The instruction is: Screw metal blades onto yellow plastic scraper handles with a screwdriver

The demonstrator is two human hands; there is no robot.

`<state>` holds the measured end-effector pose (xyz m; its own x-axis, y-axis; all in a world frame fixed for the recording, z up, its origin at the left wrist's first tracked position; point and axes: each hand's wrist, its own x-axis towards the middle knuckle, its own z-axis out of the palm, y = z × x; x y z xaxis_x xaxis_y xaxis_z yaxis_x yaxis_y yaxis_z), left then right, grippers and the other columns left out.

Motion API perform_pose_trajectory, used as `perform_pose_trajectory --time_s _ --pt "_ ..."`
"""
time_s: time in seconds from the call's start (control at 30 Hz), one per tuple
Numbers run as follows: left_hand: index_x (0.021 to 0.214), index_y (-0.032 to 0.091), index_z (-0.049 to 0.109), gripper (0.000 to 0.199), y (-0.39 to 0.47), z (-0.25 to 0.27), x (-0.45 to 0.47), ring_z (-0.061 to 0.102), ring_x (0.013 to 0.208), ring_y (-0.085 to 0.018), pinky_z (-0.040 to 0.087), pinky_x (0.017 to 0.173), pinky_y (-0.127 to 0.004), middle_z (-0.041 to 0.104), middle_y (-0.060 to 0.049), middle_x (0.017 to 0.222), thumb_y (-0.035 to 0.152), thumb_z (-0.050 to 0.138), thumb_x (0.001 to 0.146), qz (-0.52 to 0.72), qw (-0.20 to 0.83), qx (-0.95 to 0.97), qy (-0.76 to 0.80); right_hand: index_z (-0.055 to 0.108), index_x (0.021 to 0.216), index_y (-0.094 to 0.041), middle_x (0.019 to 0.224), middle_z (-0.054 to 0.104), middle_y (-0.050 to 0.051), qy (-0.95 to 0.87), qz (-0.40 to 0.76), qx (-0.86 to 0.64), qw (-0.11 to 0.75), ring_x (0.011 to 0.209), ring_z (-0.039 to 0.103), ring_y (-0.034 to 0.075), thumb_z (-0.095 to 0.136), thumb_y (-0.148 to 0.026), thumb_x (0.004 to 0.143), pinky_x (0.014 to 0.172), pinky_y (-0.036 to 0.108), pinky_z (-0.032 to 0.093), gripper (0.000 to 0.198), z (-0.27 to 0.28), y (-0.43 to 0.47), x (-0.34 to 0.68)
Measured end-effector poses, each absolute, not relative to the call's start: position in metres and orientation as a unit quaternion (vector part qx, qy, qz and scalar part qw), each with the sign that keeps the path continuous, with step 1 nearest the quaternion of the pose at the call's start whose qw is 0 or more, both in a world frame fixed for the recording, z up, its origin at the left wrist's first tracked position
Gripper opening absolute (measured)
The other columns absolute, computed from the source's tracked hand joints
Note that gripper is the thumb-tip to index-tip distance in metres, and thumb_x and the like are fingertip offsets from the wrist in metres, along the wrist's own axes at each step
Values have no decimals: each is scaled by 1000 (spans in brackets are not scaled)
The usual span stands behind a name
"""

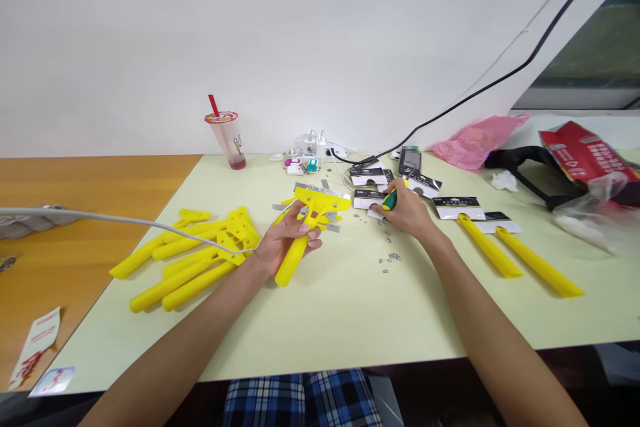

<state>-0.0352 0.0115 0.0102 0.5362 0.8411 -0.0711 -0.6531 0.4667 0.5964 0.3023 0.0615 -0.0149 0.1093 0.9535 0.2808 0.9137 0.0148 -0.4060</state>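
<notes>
My left hand (280, 240) is closed around a yellow scraper (293, 260), whose handle slants toward me. A metal blade (320, 192) lies along its wide head, with screw heads showing on the yellow part. My right hand (407, 210) grips a screwdriver (390, 199) with a green and yellow handle, over the black and white packages. Just below that hand, small metal screws or nuts (394, 257) lie scattered on the table. Behind the scraper are loose metal blades (332, 227) and more yellow parts, partly hidden by my left hand.
Several yellow scraper handles (195, 280) are piled at left. Two packaged ones (490, 247) lie at right. A cup with a red straw (233, 140), a power strip (307, 145), a pink bag (477, 140) and a red package (590, 157) line the back. A grey cable (125, 219) crosses the left side.
</notes>
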Motion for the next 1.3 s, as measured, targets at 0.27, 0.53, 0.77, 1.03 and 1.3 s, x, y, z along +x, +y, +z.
perform_pose_trajectory --time_s 0.27,0.53,0.77,1.03,1.3 --pt "118 27 79 55 13 16 -27 73 83 -13 55 71 -26 72 -4 123 12 98 69 522 738 336 262 41 106 -28 135 68 15 -717 0 -573 398 120 60 37 74 -41 89 95 51 50 39 -11 58 287" --pt "131 23 82 62 18 2 -19 79 100 -28 59 68 -33 73 -13 148 26 100 72 613 562 466 303 40 107 -30 136 65 15 -735 -61 -405 541 130 66 35 79 -37 96 99 55 58 42 -16 56 259" --pt "128 21 67 48 21 10 -23 79 120 -31 67 87 -35 78 -15 139 28 91 88 643 601 345 327 41 110 -31 135 66 15 -769 -32 -345 538 128 70 35 84 -45 96 98 57 62 47 -14 47 240" --pt "119 12 68 15 38 17 -34 81 94 -15 65 92 -24 82 -12 106 14 56 111 662 647 168 340 41 112 -31 129 71 15 -824 58 -282 488 121 74 34 90 -43 91 90 52 66 54 -9 21 212" --pt "140 13 66 32 45 10 -45 75 74 -12 64 75 -20 79 -7 94 19 49 114 646 709 80 271 43 109 -31 132 74 16 -863 99 -263 419 116 78 34 89 -45 91 81 45 66 52 -10 5 193"
